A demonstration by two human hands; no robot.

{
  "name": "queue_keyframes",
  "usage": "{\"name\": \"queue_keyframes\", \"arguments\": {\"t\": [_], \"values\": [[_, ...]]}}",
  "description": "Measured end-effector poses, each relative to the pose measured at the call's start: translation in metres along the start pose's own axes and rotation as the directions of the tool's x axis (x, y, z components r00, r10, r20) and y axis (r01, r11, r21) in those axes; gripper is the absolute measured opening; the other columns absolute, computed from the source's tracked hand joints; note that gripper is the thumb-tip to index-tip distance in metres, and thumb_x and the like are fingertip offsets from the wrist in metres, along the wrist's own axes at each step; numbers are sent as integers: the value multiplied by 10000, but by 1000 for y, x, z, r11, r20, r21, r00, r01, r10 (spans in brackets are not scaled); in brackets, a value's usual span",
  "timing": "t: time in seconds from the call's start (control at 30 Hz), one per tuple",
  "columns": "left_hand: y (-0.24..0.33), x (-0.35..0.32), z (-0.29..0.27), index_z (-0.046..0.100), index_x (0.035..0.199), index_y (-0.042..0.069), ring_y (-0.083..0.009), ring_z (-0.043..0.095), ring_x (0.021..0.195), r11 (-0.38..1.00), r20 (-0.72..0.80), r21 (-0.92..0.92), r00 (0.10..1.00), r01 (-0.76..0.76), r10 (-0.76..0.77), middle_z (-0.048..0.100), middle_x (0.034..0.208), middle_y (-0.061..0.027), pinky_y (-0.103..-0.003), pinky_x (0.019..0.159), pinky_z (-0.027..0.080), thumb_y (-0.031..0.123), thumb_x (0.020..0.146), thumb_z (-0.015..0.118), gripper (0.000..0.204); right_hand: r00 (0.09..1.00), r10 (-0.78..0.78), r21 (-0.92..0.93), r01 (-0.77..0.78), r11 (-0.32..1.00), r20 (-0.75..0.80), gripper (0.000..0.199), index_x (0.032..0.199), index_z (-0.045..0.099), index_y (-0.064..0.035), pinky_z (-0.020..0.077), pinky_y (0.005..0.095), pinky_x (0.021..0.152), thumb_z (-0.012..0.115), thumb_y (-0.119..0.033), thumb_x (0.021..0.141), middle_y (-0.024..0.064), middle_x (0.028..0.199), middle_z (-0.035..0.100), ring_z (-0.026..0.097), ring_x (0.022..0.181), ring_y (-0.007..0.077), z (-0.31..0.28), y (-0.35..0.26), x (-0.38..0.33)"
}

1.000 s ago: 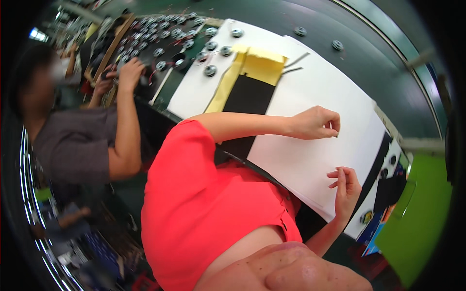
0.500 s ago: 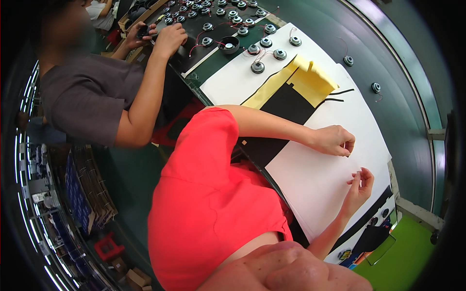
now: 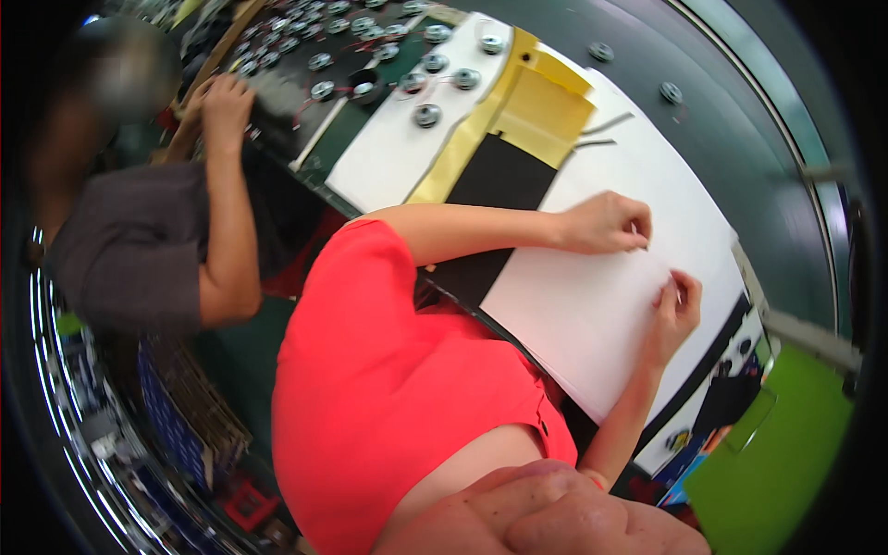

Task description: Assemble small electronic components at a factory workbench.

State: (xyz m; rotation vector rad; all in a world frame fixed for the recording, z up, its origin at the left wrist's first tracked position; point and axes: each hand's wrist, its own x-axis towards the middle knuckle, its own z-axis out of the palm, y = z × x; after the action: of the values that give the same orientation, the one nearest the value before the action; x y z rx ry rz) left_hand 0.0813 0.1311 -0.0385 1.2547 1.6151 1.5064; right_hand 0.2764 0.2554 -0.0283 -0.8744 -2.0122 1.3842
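My left hand (image 3: 610, 223) is over the white sheet (image 3: 564, 319), its fingertips pinched together. A little nearer and to the right, my right hand (image 3: 678, 310) has thumb and fingers closed in a pinch. Anything between the fingertips of either hand is too small to make out. The hands are apart from each other. Beyond my left forearm, black sheet material (image 3: 504, 180) lies beside a yellow sheet (image 3: 546, 97) with a raised, curled part. Thin black strips (image 3: 597, 143) rest on the white surface just past my left hand.
Small round speaker-like parts (image 3: 426, 116), some with red wires, stand on the white surface and the dark table behind. A dark round cup (image 3: 364, 86) holds one. A co-worker in a grey shirt (image 3: 139, 250) works at the left. A green panel (image 3: 768, 444) is at the right.
The whole view has shifted and tilted. My right hand's fingers have drawn closer together, while my left hand keeps its pinch. The co-worker's hands have come together.
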Motion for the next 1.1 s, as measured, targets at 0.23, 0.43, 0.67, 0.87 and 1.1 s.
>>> {"name": "queue_keyframes", "arguments": {"t": [0.23,0.43,0.67,0.87,1.1], "values": [[12,7,-12,641,1011,3,-109,685,811,943,86,-238,972,232,-217,691,932,-44,-243,632,549,126,978,664,129,999,21,-34,-23,999,-45,129,1035,648,-26,409,207,620,544,31,984,0,920,577,486,717,66,0,-6,3],[12,16,-7,658,996,-14,-116,691,797,935,103,-255,968,246,-227,704,901,-50,-251,641,552,129,978,665,144,998,37,123,-43,992,49,127,1050,650,-18,413,210,602,529,-8,1014,4,893,570,486,684,64,-12,-4,2],[23,15,-7,668,1012,43,-69,661,838,898,155,-270,936,347,-315,706,949,-18,-212,717,511,172,996,663,130,991,119,561,-134,817,63,136,1121,628,0,464,232,622,548,-52,1023,40,884,598,557,734,96,-19,-9,8],[24,18,-2,665,1013,48,-67,659,840,899,176,-249,930,360,-323,707,948,-19,-210,719,504,185,999,659,139,992,58,678,-119,725,113,154,1152,618,0,481,249,622,563,-42,1015,54,965,612,579,812,105,-23,0,10],[25,22,5,662,1011,24,-84,672,824,910,177,-229,934,346,-311,704,921,-28,-221,687,514,173,988,671,151,991,84,690,-134,711,106,156,1135,616,-8,486,258,623,540,3,999,55,962,609,584,829,115,-23,-4,12]]}}
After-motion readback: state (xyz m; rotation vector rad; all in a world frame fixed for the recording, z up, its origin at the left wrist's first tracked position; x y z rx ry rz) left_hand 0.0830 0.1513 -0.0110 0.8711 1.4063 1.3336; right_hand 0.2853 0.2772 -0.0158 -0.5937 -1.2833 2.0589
